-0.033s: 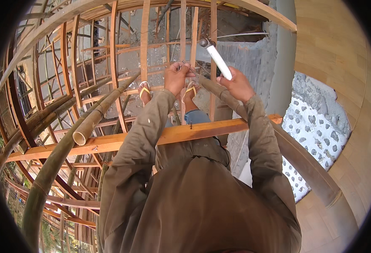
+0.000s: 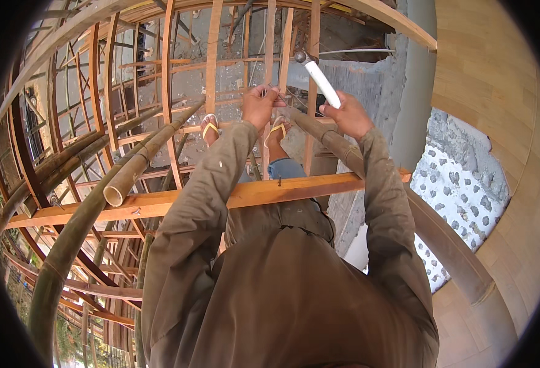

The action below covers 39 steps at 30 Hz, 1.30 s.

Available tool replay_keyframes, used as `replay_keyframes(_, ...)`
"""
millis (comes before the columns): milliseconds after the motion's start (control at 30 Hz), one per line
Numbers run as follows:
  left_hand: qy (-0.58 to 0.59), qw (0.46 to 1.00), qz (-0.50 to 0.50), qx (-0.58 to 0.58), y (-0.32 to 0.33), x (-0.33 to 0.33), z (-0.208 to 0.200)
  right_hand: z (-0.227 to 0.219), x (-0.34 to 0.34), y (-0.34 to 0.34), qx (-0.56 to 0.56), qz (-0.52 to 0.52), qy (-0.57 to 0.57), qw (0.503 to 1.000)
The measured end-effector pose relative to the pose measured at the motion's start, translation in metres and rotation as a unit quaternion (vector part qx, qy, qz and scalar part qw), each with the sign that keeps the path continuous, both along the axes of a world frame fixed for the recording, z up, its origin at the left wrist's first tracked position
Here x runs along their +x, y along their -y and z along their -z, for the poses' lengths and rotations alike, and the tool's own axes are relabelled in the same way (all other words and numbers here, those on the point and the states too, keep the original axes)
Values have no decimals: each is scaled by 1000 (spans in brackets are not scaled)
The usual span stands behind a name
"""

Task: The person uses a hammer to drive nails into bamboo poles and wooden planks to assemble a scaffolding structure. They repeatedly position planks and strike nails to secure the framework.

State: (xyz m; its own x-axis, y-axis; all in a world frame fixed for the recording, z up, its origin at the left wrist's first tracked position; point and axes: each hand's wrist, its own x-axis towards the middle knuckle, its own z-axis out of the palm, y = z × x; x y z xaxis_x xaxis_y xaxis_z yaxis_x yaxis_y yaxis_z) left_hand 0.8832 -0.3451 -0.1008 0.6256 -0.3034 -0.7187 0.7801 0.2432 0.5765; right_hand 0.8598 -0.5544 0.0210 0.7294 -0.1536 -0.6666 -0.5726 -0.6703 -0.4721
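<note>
My right hand (image 2: 349, 115) is closed around the white handle of a hammer (image 2: 323, 83), whose dark head (image 2: 300, 56) points up and away to the left. Just left of it, my left hand (image 2: 259, 108) pinches thin, dark metal pieces that look like nails (image 2: 281, 97); their number is unclear. Below the hands, the far end of a thick bamboo pole (image 2: 316, 130) comes close to the left fingertips, though contact cannot be told. This pole passes under my right forearm. An orange-brown wooden beam (image 2: 294, 189) crosses in front of my body, with a nail standing in it.
Wooden uprights (image 2: 212, 55) and bamboo poles (image 2: 144, 161) form a scaffold on the left, with open gaps to a lower level. My sandalled feet (image 2: 210, 129) stand among the bars. At right are a grey concrete edge (image 2: 414, 73), tan tiles (image 2: 484, 55) and a dotted white patch (image 2: 454, 184).
Both hands have risen very slightly in the picture, with the hammer still in the right one. The whole view has shifted a little; both grips look the same.
</note>
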Motion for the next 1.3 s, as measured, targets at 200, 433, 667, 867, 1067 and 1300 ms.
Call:
replay_keyframes(200, -17, 996, 10, 83, 10, -6, 84, 62, 46, 31, -59, -125, -135, 981)
replay_keyframes(433, -51, 987, 68, 140, 3, -15, 89, 81, 47, 29, -118, -267, -139, 947)
replay_keyframes(667, -58, 984, 77, 149, 13, -35, 105, 75, 68, 53, -121, -413, -101, 897)
replay_keyframes(867, 4, 988, 103, 117, 85, -60, 187, 77, 71, 89, -117, -362, -131, 915)
replay_keyframes(1067, 137, 965, 223, 31, 157, -85, 229, 104, 53, 157, -88, -306, -192, 928)
replay_keyframes(1300, 102, 976, 191, -16, 204, -104, 208, 132, 34, 204, -96, -268, -221, 933)
